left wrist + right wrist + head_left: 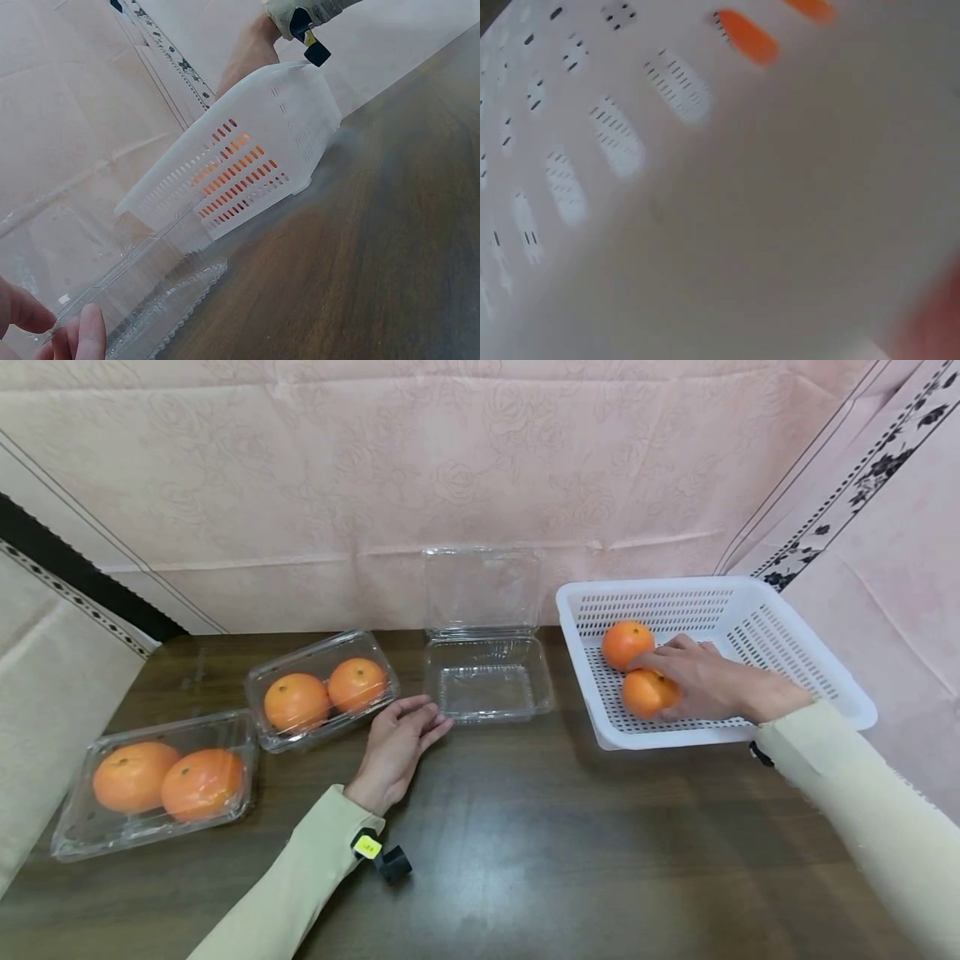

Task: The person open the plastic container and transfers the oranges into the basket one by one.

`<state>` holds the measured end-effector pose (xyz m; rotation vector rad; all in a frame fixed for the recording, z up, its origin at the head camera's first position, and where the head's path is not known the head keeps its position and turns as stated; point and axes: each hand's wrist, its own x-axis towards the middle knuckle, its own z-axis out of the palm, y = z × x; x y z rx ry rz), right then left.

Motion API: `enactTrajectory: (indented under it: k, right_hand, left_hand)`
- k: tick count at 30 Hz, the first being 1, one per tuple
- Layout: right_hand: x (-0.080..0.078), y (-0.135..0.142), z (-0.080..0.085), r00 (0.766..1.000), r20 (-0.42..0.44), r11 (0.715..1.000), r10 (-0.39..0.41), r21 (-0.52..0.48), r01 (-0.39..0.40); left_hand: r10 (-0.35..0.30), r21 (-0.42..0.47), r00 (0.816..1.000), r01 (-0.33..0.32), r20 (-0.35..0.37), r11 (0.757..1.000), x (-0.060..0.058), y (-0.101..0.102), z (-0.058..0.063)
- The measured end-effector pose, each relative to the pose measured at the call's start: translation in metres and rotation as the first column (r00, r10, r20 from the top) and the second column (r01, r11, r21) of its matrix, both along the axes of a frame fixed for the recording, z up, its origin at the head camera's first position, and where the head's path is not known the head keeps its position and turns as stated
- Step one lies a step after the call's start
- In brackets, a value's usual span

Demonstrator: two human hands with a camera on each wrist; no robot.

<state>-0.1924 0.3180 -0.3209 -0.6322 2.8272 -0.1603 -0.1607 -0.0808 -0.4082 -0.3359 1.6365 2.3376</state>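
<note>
In the head view my right hand (701, 681) reaches into a white plastic basket (817, 652) and grips the nearer orange (647, 695), its fingers and thumb about the fruit's right side. A second orange (627, 644) touches that one from behind. My left hand (397, 747) has its fingers fairly straight, touching the front left corner of a clear plastic clamshell box (491, 689). This box stands with its lid (483, 589) raised against the cloth and holds nothing. The right wrist view mostly shows the blurred basket wall (705, 225).
To the left lie two closed clear boxes, a smaller box (273, 745) and a larger box (75, 839), each with two oranges inside. A pink patterned cloth (450, 460) rises behind the dark wooden table (525, 860). The left wrist view shows the basket's slotted side (255, 172).
</note>
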Motion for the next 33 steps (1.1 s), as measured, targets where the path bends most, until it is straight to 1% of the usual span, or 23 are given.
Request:
enactTrajectory:
  k: [4, 14, 20, 25, 30, 33]
  right_hand:
    - [0.0, 0.001, -0.003, 1.0, 0.024, 1.0, -0.005, 0.008, 0.005]
    - [-0.001, 0.001, -0.006, 0.999, 0.026, 1.0, -0.023, 0.002, 0.023]
    - [0.0, 0.002, -0.005, 1.0, 0.015, 1.0, -0.018, 0.004, 0.018]
    - [0.002, 0.0, 0.0, 1.0, -0.012, 1.0, -0.012, 0.021, 0.012]
    - [0.005, -0.002, 0.01, 0.999, -0.05, 0.999, -0.001, 0.045, 0.003]
    - [0.007, -0.002, 0.017, 0.998, -0.067, 0.998, 0.015, 0.06, -0.011]
  left_hand:
    - [0.002, 0.003, 1.0, -0.002, 0.0, 1.0, 0.0, 0.0, 0.0]
    - [-0.008, -0.005, 1.0, 0.008, 0.0, 1.0, 0.001, -0.002, 0.002]
    - [-0.003, 0.009, 1.0, 0.003, 0.001, 1.0, 0.0, -0.001, 0.001]
    - [0.001, 0.009, 1.0, -0.001, -0.001, 1.0, -0.001, 0.0, 0.0]
    - [0.003, 0.018, 1.0, -0.003, 0.002, 1.0, -0.002, -0.001, 0.0]
    - [-0.007, 0.017, 1.0, 0.007, 0.008, 1.0, -0.003, -0.001, 0.0]
